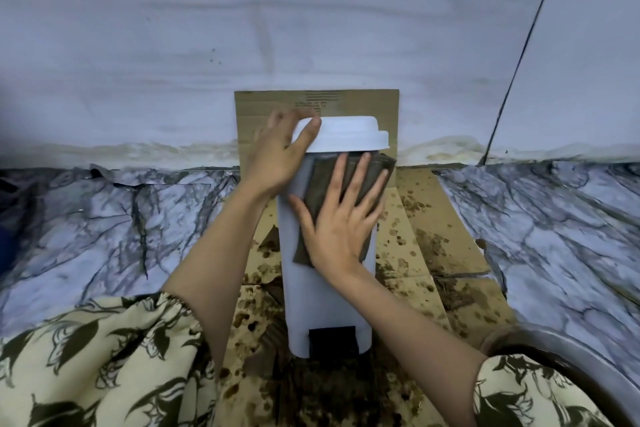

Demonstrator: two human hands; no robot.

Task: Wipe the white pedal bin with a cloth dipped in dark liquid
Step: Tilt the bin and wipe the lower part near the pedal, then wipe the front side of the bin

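Clearly the white pedal bin looks light, smooth plastic, so the left hand grips its lid to steady it. The right hand, fingers spread flat, presses the soft wet cloth on its front.

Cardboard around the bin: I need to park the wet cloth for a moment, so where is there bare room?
Free patch: the stained cardboard right of the pedal bin, bordered by the marble-patterned sheet. Left of the bin, the left forearm crosses a narrow strip. In front, sleeves and the basin rim crowd it.
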